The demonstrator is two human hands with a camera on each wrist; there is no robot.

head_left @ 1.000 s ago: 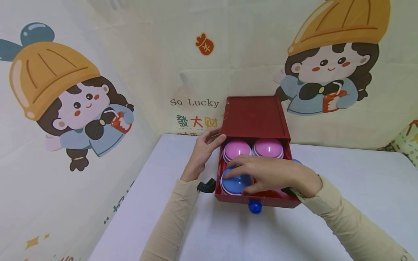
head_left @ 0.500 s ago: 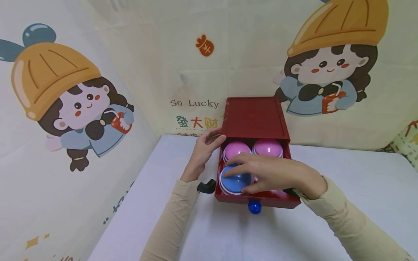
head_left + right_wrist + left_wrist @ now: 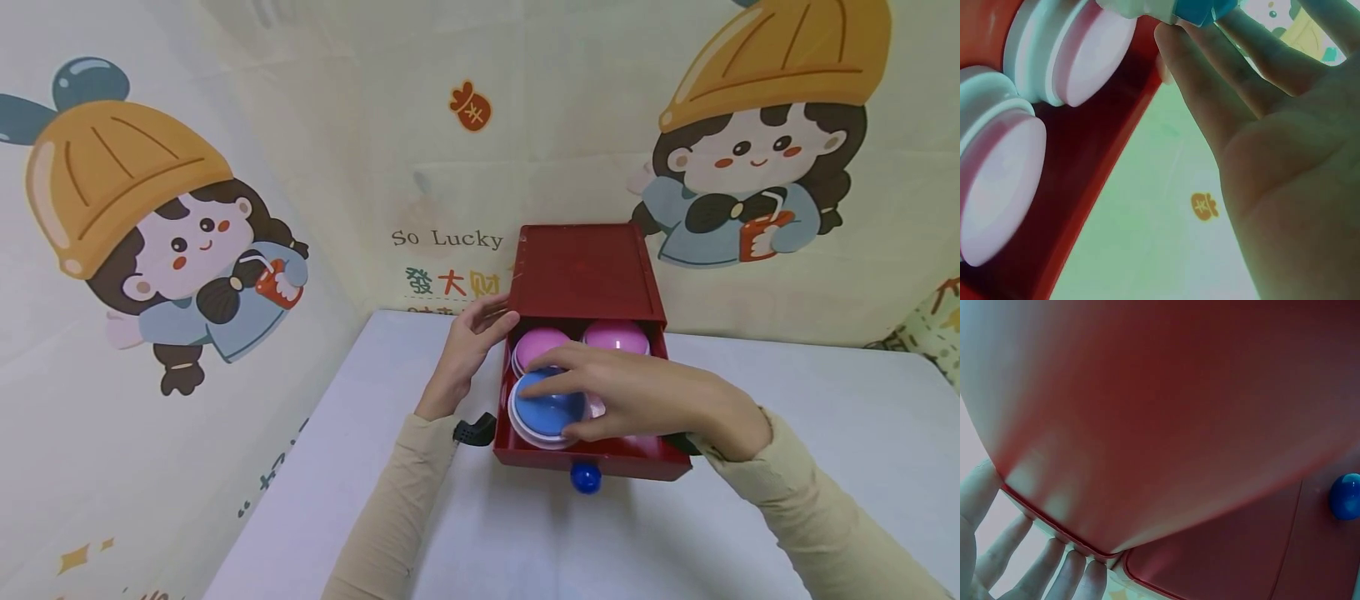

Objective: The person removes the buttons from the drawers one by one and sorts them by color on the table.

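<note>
A red drawer box (image 3: 588, 271) stands with its blue-knobbed drawer (image 3: 528, 460) pulled out. My right hand (image 3: 630, 392) grips a round white jar with a blue lid (image 3: 551, 408) at the drawer's front left; the jar tilts, and the hand hides part of it. Behind it sit two pink-lidded jars (image 3: 540, 342), partly covered by the hand. My left hand (image 3: 468, 350) rests against the box's left side, its fingers fairly straight along the edge in the left wrist view. The drawer's front right is mostly hidden by the right hand.
The box stands on a white tabletop (image 3: 787, 400), close to a cream cloth backdrop (image 3: 360, 167) with printed cartoon figures. A blue knob (image 3: 586, 477) juts from the drawer's front. Black wrist straps (image 3: 476, 429) sit at the sleeve cuffs.
The blue-lidded jar has tipped and risen slightly, shifting a little to the right with my right hand. The left hand stays against the box.
</note>
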